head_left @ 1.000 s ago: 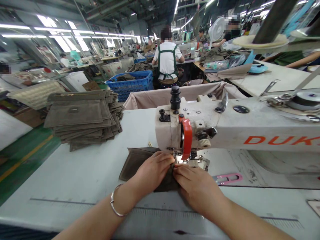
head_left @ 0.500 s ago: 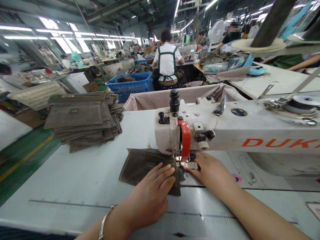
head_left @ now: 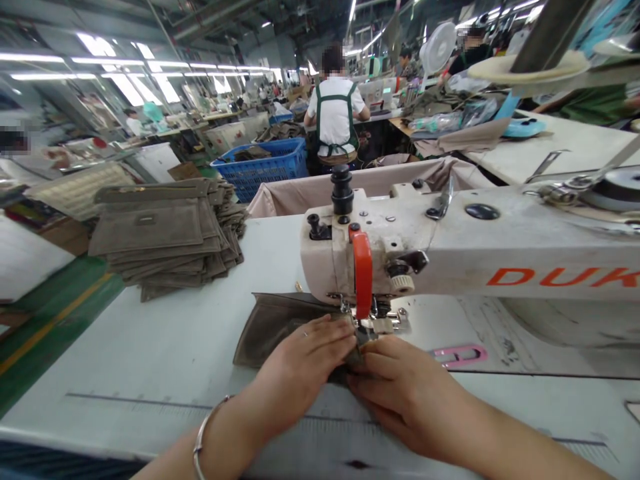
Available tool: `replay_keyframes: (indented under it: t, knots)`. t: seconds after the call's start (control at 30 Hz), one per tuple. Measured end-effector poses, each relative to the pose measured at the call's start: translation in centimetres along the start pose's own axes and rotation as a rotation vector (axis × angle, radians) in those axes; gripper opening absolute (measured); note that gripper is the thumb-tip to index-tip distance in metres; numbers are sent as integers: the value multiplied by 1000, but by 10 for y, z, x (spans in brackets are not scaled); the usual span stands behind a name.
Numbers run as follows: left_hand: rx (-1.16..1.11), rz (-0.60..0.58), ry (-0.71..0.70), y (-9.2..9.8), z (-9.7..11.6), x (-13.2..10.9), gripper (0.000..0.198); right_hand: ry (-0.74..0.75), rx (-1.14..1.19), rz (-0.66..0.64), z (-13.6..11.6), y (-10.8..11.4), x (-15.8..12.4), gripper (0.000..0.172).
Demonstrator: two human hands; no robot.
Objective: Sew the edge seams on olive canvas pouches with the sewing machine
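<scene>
Beneath flat-laid left hand (head_left: 303,363), brown fabric piece (head_left: 270,327); right hand (head_left: 400,381) pinching its right edge, apparently at near corner.

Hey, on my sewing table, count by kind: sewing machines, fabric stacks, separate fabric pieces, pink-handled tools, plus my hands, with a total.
Sewing machine: 1
Fabric stack: 1
Separate fabric piece: 1
Pink-handled tool: 1
Left hand, right hand: 2
Total: 6

2 bare forearms (head_left: 495,420) are angling inward from below, left hand (head_left: 300,360) is lying palm down, its fingers (head_left: 327,333) extending close together, right hand (head_left: 403,377) is curling its fingers inward, both hands are resting just beside each other
</scene>
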State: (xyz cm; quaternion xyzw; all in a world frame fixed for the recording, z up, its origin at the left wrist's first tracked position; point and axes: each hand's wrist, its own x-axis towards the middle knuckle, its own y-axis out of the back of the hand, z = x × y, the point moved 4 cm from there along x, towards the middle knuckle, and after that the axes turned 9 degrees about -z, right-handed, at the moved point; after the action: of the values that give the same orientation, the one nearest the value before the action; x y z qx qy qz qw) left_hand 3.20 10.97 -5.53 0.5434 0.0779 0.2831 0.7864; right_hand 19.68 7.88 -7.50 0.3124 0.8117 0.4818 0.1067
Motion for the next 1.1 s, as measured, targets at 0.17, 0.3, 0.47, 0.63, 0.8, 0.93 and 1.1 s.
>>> replay_keyframes:
  t: [0.17,0.3,0.47,0.63,0.8,0.93,1.1]
  knots:
    - [103,-153,-39,-15,3,1,33,-22,8,-11,2,-3,-1,24]
    - [122,-170,-53,-17,0,1,31,-25,-3,-17,1,-5,-1,23]
    - [163,-154,-70,-15,-4,8,29,-42,-4,-9,2,-4,0,17]
    - [187,-87,-89,-18,-7,7,26,-39,-9,25,5,3,-5,22]
    - [132,-19,-141,-19,-6,-1,24,-35,-46,47,9,5,-6,18]
    - [100,-16,-150,-17,-4,-2,19,-24,-28,74,10,6,-7,21]
    - [95,-40,-140,-17,-3,0,20,-15,8,77,13,9,-11,21]
